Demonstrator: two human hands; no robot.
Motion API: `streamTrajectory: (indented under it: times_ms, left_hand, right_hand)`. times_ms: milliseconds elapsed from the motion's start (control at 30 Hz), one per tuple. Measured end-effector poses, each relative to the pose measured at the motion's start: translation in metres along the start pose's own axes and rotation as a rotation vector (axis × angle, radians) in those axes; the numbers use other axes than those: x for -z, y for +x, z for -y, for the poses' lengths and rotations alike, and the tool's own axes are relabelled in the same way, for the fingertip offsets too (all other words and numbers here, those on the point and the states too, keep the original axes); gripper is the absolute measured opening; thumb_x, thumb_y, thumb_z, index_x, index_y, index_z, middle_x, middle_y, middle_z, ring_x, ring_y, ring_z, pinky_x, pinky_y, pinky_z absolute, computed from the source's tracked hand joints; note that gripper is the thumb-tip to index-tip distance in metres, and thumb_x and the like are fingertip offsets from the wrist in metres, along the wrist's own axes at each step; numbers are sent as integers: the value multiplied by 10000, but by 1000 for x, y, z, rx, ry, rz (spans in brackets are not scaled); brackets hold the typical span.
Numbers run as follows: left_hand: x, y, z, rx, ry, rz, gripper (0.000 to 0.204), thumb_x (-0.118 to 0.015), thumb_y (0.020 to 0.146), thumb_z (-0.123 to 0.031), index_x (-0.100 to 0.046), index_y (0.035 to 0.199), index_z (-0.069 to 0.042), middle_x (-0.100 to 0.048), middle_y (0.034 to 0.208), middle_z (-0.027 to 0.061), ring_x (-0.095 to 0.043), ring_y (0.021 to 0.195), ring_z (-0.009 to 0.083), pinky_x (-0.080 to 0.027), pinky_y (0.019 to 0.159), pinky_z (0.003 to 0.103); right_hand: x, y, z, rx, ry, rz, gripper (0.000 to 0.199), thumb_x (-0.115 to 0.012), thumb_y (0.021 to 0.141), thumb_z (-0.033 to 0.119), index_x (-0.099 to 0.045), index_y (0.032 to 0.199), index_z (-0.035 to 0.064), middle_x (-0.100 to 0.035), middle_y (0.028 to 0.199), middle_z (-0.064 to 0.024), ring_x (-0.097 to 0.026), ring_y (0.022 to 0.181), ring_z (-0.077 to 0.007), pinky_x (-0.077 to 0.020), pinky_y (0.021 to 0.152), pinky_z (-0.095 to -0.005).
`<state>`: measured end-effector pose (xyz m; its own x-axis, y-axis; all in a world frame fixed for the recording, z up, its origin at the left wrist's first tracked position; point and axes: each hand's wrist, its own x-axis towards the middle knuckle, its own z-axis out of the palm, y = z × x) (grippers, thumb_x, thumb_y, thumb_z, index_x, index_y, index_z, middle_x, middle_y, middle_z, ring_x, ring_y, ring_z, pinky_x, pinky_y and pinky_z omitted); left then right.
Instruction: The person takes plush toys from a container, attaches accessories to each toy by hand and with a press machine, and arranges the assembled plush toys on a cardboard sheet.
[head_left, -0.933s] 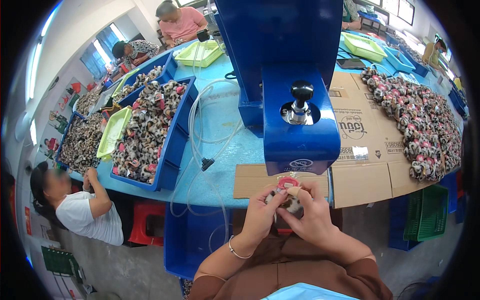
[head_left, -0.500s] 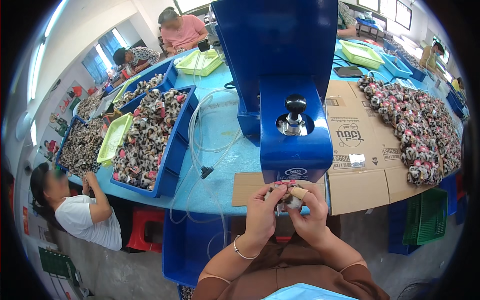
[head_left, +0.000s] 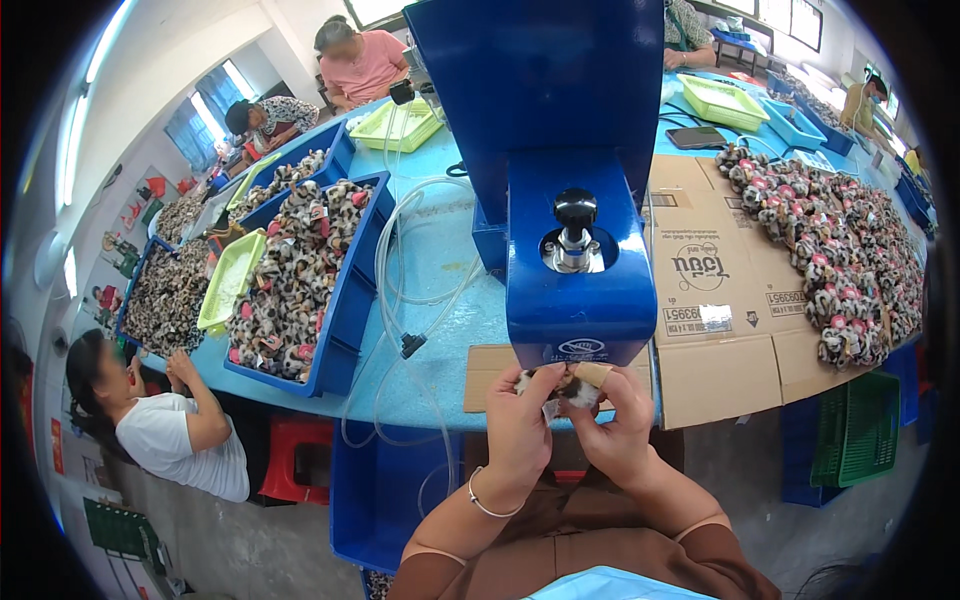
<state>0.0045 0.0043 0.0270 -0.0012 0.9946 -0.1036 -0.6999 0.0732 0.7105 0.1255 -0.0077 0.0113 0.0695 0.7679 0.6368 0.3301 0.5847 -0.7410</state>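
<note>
Just below the front of a blue press machine [head_left: 580, 310], my two hands hold one small furry plush piece [head_left: 577, 391] in white, black and brown. My left hand [head_left: 524, 415] pinches its left side, thumb on top. My right hand [head_left: 617, 425] grips its right side, with a tan wrap on one finger. The upper edge of the plush reaches under the machine's front and is hidden there. A small white tag [head_left: 551, 409] sticks out near my left fingers. On top of the machine's arm is a black knob [head_left: 575, 209].
Blue bins [head_left: 345, 300] of plush pieces stand at left, a heap of plush [head_left: 840, 250] on flattened cardboard [head_left: 715, 350] at right. Clear tubing [head_left: 385, 270] loops over the blue table. A person in white [head_left: 190, 430] sits at left; others work farther back. A blue bin [head_left: 385, 500] stands below the table edge.
The plush piece has tipped and slid slightly left in my hands; the pink part at its top no longer shows. My view has shifted slightly. The person at left has moved a little.
</note>
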Motion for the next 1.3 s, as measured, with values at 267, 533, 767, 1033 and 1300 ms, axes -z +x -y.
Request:
streamTrajectory:
  times_ms: [267, 533, 767, 1033, 1300]
  left_hand:
    - [-2, -1, -2, -33, -9, 18, 106, -670, 875, 2, -668, 981, 3, -709, 933, 82, -685, 806, 130, -554, 708, 254]
    - [-5, -2, -2, -72, 2, 15, 105, -666, 876, 13, -668, 981, 16, -706, 933, 81, -681, 809, 134, -552, 713, 256]
    - [-3, -2, -1, -86, 8, 34, 114, -667, 887, 6, -672, 1001, 12, -707, 945, 77, -677, 823, 130, -546, 726, 256]
    - [-4, -2, 0, -90, 25, 38, 118, -676, 887, -3, -675, 1005, 8, -708, 951, 75, -676, 825, 129, -541, 727, 254]
    - [-6, -1, 2, -91, 34, 39, 117, -680, 883, -7, -675, 999, 11, -708, 947, 81, -675, 810, 128, -542, 713, 259]
  right_hand:
    - [-2, 2, 3, -14, 16, -17, 361, -754, 689, -39, -652, 1034, -2, -598, 827, -93, -534, 653, -181, -424, 479, -271]
    - [0, 3, 3, -14, -15, -5, 362, -750, 675, -42, -656, 1022, -1, -582, 817, -91, -519, 630, -177, -412, 472, -270]
    - [-1, 3, 3, 2, -8, -18, 367, -747, 670, -47, -662, 1025, -4, -573, 813, -99, -514, 616, -180, -413, 473, -275]
    - [1, 2, 1, 8, -17, -11, 374, -755, 669, -41, -657, 1028, -3, -568, 846, -110, -497, 572, -157, -406, 464, -270]
    - [2, 0, -1, 19, 12, -37, 377, -760, 676, -57, -638, 1029, -6, -581, 887, -113, -519, 589, -136, -419, 465, -251]
